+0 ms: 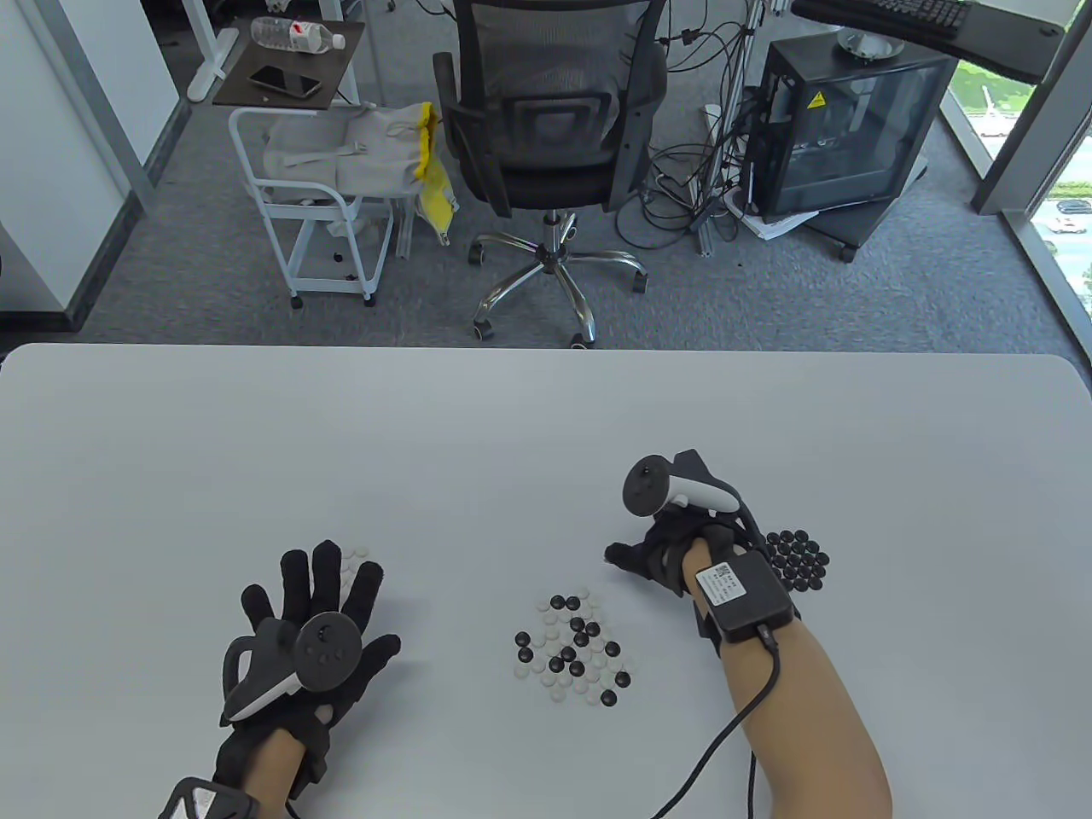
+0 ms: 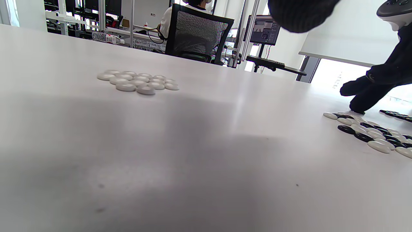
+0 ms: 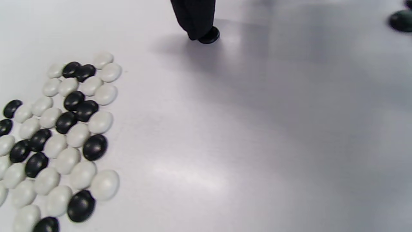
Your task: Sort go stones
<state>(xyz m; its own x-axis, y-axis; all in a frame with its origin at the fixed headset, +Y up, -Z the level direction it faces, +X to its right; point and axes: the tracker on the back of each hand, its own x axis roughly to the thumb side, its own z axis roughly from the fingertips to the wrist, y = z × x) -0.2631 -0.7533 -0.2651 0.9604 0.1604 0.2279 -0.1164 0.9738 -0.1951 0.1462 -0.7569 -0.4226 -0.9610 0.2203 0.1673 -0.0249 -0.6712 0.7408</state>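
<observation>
A mixed pile of black and white Go stones [image 1: 572, 648] lies at the table's front centre. My left hand [image 1: 320, 589] rests flat and spread to its left, fingertips by a small group of white stones [image 1: 354, 559], also in the left wrist view [image 2: 138, 82]. My right hand [image 1: 631, 559] sits just right of and above the mixed pile, fingers pointing left. In the right wrist view one fingertip [image 3: 196, 19] presses on a single black stone [image 3: 209, 35] apart from the mixed pile [image 3: 58, 141]. A group of black stones [image 1: 798, 559] lies right of that hand.
The white table [image 1: 426, 444] stretches bare toward its far edge. Beyond it stand an office chair [image 1: 550, 128], a white cart [image 1: 316, 213] and a computer case [image 1: 845, 128]. A cable [image 1: 734, 734] runs from my right wrist off the near edge.
</observation>
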